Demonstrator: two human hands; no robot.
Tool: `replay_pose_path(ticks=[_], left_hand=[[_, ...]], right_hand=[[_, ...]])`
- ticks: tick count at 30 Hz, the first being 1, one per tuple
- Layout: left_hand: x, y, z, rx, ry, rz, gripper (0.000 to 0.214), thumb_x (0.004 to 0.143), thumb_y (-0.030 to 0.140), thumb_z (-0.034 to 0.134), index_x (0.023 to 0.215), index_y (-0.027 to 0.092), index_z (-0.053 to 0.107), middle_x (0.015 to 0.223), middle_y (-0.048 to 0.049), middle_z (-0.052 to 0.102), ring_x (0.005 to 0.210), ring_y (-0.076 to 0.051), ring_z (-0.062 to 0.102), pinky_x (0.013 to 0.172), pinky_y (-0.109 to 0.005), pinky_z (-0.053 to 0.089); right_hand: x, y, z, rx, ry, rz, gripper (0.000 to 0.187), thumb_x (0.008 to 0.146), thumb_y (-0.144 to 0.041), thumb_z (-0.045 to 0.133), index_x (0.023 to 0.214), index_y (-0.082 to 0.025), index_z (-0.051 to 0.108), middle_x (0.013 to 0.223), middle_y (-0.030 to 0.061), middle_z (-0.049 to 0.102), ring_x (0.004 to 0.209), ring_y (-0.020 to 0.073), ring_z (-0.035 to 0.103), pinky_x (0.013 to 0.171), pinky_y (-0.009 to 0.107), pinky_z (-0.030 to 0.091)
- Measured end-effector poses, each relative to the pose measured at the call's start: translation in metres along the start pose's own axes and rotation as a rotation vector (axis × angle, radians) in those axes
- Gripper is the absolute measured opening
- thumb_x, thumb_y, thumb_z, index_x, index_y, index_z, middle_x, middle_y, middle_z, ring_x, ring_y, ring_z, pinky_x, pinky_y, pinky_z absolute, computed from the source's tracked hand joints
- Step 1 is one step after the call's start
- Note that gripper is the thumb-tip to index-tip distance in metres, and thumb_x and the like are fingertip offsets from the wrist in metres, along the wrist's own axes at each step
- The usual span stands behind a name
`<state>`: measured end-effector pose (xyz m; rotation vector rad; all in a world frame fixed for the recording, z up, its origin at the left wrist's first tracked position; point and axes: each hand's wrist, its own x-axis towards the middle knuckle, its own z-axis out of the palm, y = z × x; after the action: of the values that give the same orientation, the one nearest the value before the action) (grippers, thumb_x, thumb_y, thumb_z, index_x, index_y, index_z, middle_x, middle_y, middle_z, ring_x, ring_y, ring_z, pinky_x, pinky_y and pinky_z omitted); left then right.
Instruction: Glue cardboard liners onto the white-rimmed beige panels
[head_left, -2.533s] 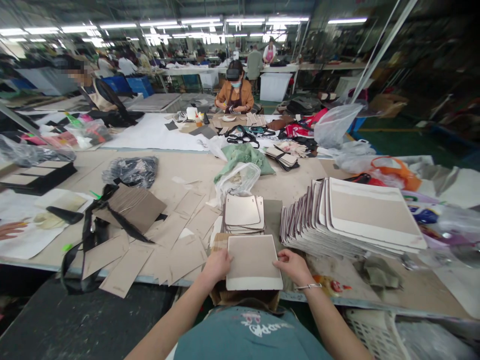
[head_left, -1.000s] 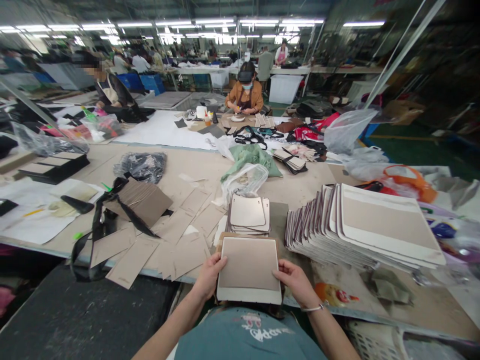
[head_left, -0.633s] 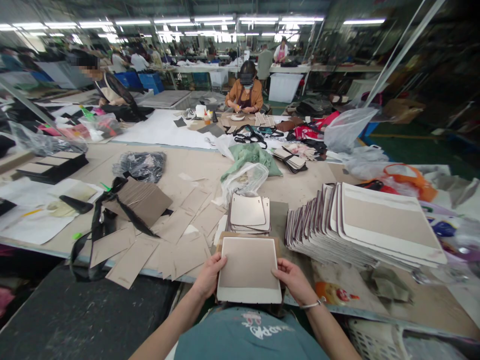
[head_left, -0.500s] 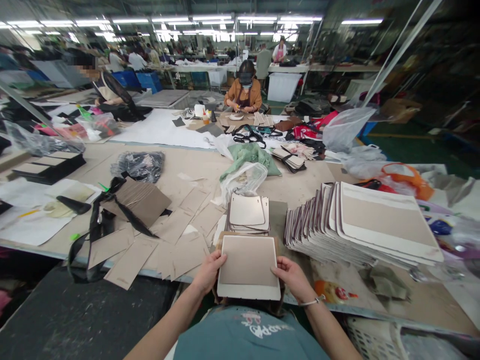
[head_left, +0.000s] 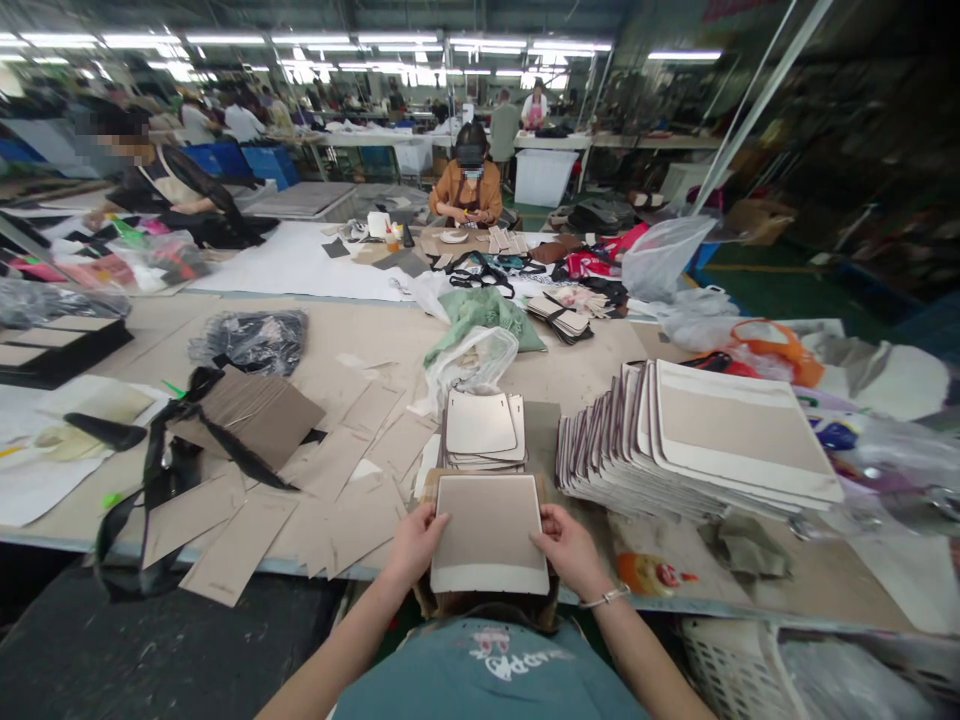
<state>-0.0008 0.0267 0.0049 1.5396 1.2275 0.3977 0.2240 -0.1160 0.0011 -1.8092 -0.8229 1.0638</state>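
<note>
A flat panel (head_left: 489,530), beige in the middle with white borders, is held level at the table's front edge. My left hand (head_left: 417,543) pinches its left side between thumb and fingers. On the opposite side my right hand (head_left: 570,548) grips the edge the same way, a bracelet on its wrist. Just beyond the panel lies a small stack of white pieces (head_left: 482,422) with dark edges. To the right leans a large stack of similar panels (head_left: 739,430). Brown material shows partly beneath the held panel; most of it is hidden.
Loose beige cards (head_left: 240,545) and a strapped bundle of cards (head_left: 259,415) lie to the left. A green bag (head_left: 487,315) sits behind the small stack. An orange bottle (head_left: 651,574) lies near the front edge at right. A co-worker (head_left: 466,185) sits across the table.
My view has turned slightly to the right, so the scene sits further left. Both hands keep hold of the panel, whose position in front of me is nearly the same.
</note>
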Motion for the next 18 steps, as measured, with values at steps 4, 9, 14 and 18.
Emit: replay_pose_path(ticks=[4, 9, 14, 18], left_hand=[[0.002, 0.006, 0.002, 0.189, 0.052, 0.055, 0.009, 0.077, 0.028, 0.056, 0.075, 0.019, 0.058, 0.064, -0.0002, 0.054, 0.065, -0.018, 0.052, 0.066, -0.028, 0.036], [0.003, 0.002, 0.007, 0.608, 0.113, 0.212, 0.035, 0.083, 0.026, 0.049, 0.117, 0.017, 0.050, 0.097, -0.0085, 0.058, 0.089, -0.022, 0.056, 0.079, -0.032, 0.042], [0.000, -0.009, 0.014, 1.028, 0.165, 0.433, 0.045, 0.086, 0.017, 0.041, 0.131, 0.021, 0.045, 0.120, -0.0140, 0.051, 0.098, -0.026, 0.053, 0.086, -0.039, 0.043], [-0.001, -0.017, 0.018, 1.138, 0.161, 0.508, 0.056, 0.080, 0.006, 0.041, 0.134, 0.019, 0.044, 0.136, -0.0139, 0.043, 0.112, -0.028, 0.047, 0.091, -0.039, 0.041]], right_hand=[[0.000, -0.005, 0.003, -0.256, 0.119, -0.006, 0.042, 0.071, -0.023, 0.052, 0.112, -0.020, 0.051, 0.069, -0.0024, 0.062, 0.065, 0.0181, 0.059, 0.065, 0.029, 0.043], [-0.004, -0.012, 0.005, -0.486, 0.163, -0.034, 0.048, 0.071, -0.018, 0.053, 0.119, -0.021, 0.050, 0.074, 0.0016, 0.061, 0.072, 0.0223, 0.058, 0.069, 0.032, 0.042], [-0.007, -0.018, 0.019, -0.838, 0.245, -0.332, 0.052, 0.079, -0.013, 0.046, 0.130, -0.016, 0.043, 0.122, 0.0160, 0.052, 0.115, 0.0306, 0.045, 0.095, 0.042, 0.038], [-0.001, -0.018, 0.048, -0.929, 0.085, -0.575, 0.059, 0.086, -0.020, 0.045, 0.141, -0.013, 0.027, 0.146, 0.0120, 0.028, 0.135, 0.0274, 0.021, 0.110, 0.044, 0.023]])
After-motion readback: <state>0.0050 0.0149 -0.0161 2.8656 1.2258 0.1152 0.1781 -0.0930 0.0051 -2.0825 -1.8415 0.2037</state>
